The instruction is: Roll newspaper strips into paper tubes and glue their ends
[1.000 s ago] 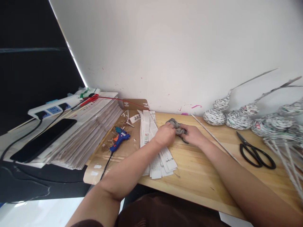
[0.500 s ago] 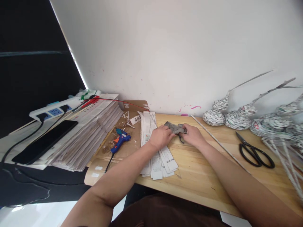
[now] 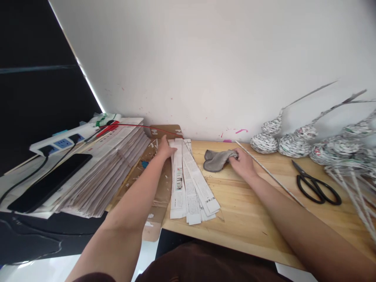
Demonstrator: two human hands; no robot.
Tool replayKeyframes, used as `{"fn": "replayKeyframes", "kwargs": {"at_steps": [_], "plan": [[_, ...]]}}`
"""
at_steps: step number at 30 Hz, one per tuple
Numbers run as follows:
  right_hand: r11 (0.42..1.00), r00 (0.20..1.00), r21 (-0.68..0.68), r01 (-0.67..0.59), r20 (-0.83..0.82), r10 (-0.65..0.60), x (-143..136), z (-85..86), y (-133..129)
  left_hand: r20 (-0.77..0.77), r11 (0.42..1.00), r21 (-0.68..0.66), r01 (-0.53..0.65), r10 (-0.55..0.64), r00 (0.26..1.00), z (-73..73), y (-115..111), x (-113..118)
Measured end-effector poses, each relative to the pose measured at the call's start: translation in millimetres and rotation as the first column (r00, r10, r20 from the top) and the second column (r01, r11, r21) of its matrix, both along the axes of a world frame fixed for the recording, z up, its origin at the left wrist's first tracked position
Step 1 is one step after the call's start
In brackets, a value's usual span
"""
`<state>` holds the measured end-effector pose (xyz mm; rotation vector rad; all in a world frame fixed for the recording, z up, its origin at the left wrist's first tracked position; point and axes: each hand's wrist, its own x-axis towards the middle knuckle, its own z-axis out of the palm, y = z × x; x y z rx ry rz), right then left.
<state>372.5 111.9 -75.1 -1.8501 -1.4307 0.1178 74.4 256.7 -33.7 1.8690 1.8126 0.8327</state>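
Observation:
My right hand (image 3: 243, 161) pinches one end of a grey cloth (image 3: 216, 161), whose other end lies on the wooden tabletop. Over on the left, my left hand (image 3: 165, 147) is at the far end of a fan of newspaper strips (image 3: 192, 188), thumb and fingers apart. It reaches across a brown cardboard sheet (image 3: 160, 192) littered with white scraps. Behind my left forearm the glue gun is mostly hidden; only a bit of its blue-green end (image 3: 145, 164) shows.
Folded newspapers (image 3: 117, 168) are stacked at left, bearing a phone (image 3: 49, 182) and a power strip (image 3: 63, 141). Right of the cloth lie a thin paper rod (image 3: 268, 172) and black scissors (image 3: 315, 184). Woven paper gourds (image 3: 264, 143) stand against the wall.
My left hand has let go of the cloth and moved left to the strips' far end. The cloth now hangs looser from my right hand. The cardboard has shifted rightward under my left arm.

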Motion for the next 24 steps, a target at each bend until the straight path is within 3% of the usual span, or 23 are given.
{"fn": "replayKeyframes", "kwargs": {"at_steps": [8, 12, 16, 20, 24], "plan": [[0.997, 0.996, 0.061, -0.056, -0.072, 0.060, 2, -2.6, 0, 0.226, 0.982, 0.042, 0.184, -0.188, 0.956, -20.1, 0, 8], [0.994, 0.992, 0.070, -0.087, -0.081, 0.093, 3, -1.6, 0, 0.155, 0.997, 0.058, 0.049, -0.057, 0.986, -20.7, 1, 1], [0.995, 0.991, 0.038, -0.096, -0.089, 0.099, 1, 0.6, -1, 0.077, 0.987, 0.148, -0.065, 0.054, 0.996, -8.3, -4, 2], [0.995, 0.990, 0.021, -0.097, -0.098, 0.099, 0, 1.0, -2, -0.006, 0.984, 0.150, 0.098, -0.099, 0.995, 4.4, -25, 25], [0.994, 0.986, 0.009, -0.107, -0.128, 0.107, 0, -0.3, -2, -0.078, 0.933, 0.075, 0.352, -0.346, 0.935, 2.4, -59, 74]]}}
